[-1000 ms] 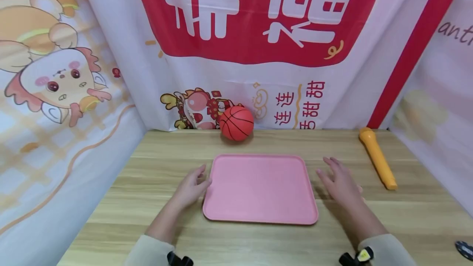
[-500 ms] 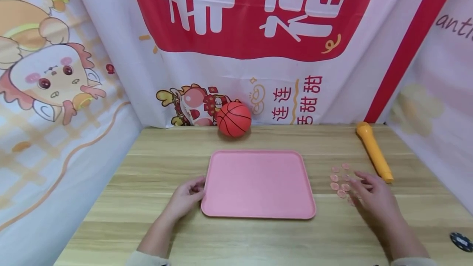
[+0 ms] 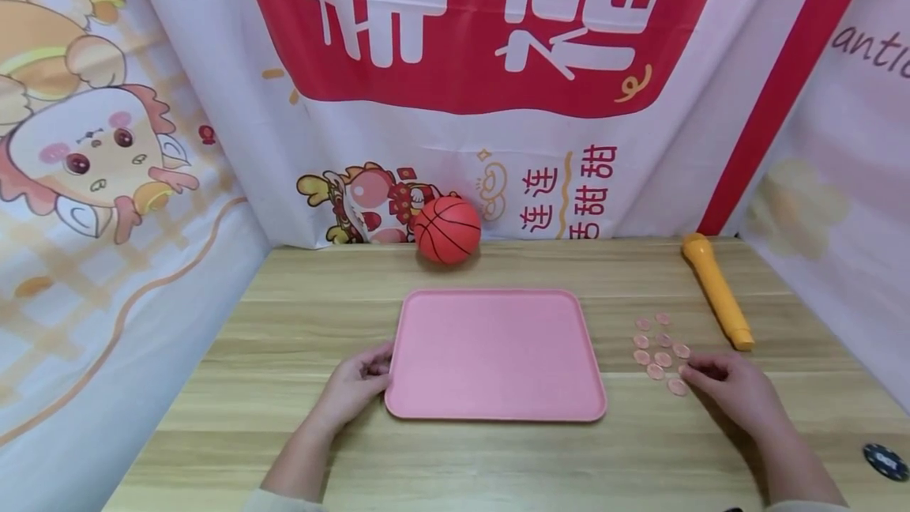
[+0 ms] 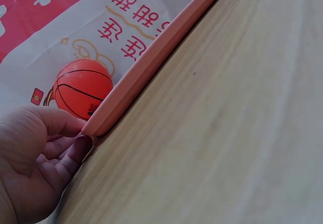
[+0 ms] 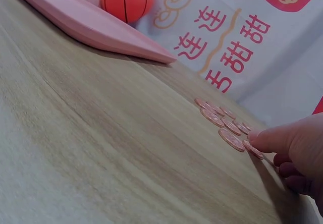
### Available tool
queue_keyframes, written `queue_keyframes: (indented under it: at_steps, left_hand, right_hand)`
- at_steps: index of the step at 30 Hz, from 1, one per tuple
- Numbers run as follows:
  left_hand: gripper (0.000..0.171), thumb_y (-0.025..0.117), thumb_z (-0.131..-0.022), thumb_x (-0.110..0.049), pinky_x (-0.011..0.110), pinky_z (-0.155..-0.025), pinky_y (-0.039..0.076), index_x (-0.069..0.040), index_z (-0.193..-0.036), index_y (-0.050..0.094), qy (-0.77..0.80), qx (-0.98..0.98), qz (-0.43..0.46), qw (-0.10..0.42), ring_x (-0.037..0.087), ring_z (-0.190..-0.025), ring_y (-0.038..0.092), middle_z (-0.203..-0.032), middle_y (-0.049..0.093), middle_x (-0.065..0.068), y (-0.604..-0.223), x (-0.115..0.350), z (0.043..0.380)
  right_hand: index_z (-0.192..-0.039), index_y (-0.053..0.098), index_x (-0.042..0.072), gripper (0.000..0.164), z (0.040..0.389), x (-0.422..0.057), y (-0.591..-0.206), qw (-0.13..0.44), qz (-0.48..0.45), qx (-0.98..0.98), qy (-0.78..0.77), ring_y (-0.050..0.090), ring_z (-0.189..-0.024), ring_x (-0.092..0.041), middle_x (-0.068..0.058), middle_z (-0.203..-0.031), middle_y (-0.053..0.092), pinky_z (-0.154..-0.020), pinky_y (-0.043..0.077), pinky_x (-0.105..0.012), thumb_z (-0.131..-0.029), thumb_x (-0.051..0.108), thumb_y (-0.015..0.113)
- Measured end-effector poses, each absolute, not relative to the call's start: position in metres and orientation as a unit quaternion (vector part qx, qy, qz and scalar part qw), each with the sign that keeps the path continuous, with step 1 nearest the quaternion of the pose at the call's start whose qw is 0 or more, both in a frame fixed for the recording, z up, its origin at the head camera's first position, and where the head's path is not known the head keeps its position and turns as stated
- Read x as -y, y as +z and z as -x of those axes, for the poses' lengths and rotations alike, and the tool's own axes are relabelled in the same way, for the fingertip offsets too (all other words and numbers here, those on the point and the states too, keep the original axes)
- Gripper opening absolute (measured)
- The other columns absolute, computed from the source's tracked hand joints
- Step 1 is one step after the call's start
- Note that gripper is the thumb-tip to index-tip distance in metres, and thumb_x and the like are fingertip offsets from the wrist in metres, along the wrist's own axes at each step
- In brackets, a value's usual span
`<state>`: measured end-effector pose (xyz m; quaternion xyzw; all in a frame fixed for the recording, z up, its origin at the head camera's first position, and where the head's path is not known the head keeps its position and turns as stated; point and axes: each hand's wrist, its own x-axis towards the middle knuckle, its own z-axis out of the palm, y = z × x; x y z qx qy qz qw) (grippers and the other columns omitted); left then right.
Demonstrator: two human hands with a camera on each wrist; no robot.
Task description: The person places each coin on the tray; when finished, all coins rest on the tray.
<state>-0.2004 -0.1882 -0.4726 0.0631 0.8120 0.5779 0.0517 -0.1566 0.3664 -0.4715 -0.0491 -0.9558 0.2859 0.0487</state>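
Observation:
The pink rectangular tray (image 3: 498, 354) lies flat on the wooden table. At its left edge my left hand (image 3: 358, 379) grips the rim, fingers curled at the side; the left wrist view shows the thumb and fingertips meeting the tray's corner (image 4: 103, 120). Several copper-coloured coins (image 3: 663, 359) are spread to the right of the tray. My right hand (image 3: 739, 389) is at the near right side of this group, thumb and forefinger pinching one coin (image 5: 253, 150), while its other fingers curl underneath.
A red toy basketball (image 3: 448, 229) rests behind the tray against the printed cloth (image 3: 498, 125). An orange toy microphone (image 3: 718, 291) lies beyond the coins. One black chip (image 3: 885, 461) sits at the far right front.
My right hand has moved right, away from the tray, leaving coins uncovered on the table, and now pinches one at their near side. My left hand has closed on the tray's rim.

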Motion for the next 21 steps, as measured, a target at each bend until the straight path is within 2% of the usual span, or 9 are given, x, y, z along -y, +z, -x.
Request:
queue_keyframes:
  at_steps: [4, 10, 14, 21]
  left_hand:
    - [0.052, 0.066, -0.085, 0.001, 0.016, -0.079, 0.05, 0.008, -0.135, 0.053, 0.585, -0.807, -0.061, 0.051, 0.012, -0.094, 0.061, -0.127, 0.062, 0.024, -0.4712, 0.1877, 0.199]
    - [0.051, 0.067, -0.084, 0.001, 0.016, -0.078, 0.05, 0.009, -0.133, 0.054, 0.581, -0.811, -0.053, 0.051, 0.013, -0.094, 0.062, -0.123, 0.064, 0.023, -0.4703, 0.1876, 0.1978]
    - [0.051, 0.067, -0.084, 0.002, 0.017, -0.078, 0.051, 0.009, -0.133, 0.054, 0.581, -0.811, -0.051, 0.052, 0.014, -0.095, 0.062, -0.122, 0.065, 0.023, -0.4702, 0.1875, 0.1977]
    - [0.051, 0.066, -0.085, 0.002, 0.017, -0.079, 0.051, 0.009, -0.133, 0.054, 0.586, -0.807, -0.054, 0.053, 0.014, -0.095, 0.062, -0.12, 0.065, 0.023, -0.4716, 0.1886, 0.1986]
  right_hand:
    - [-0.109, 0.072, 0.0, 0.045, 0.1574, -0.3667, -0.4702, 0.047, 0.044, 0.959, 0.275, 0.061, -0.101, -0.037, -0.023, -0.109, 0.066, -0.082, 0.047, -0.05, -0.09, 0.041, 0.067]
    - [-0.108, 0.071, -0.003, 0.043, 0.1591, -0.3669, -0.468, 0.028, 0.041, 0.96, 0.274, 0.061, -0.099, -0.039, -0.024, -0.107, 0.068, -0.084, 0.048, -0.054, -0.092, 0.037, 0.066]
    - [-0.107, 0.07, -0.003, 0.043, 0.16, -0.3678, -0.4683, 0.024, 0.043, 0.96, 0.274, 0.062, -0.097, -0.036, -0.022, -0.104, 0.068, -0.082, 0.048, -0.05, -0.091, 0.037, 0.067]
    - [-0.105, 0.067, -0.003, 0.039, 0.1601, -0.3665, -0.4675, 0.031, 0.044, 0.958, 0.282, 0.057, -0.083, -0.017, -0.013, -0.094, 0.067, -0.071, 0.045, -0.032, -0.089, 0.033, 0.07]
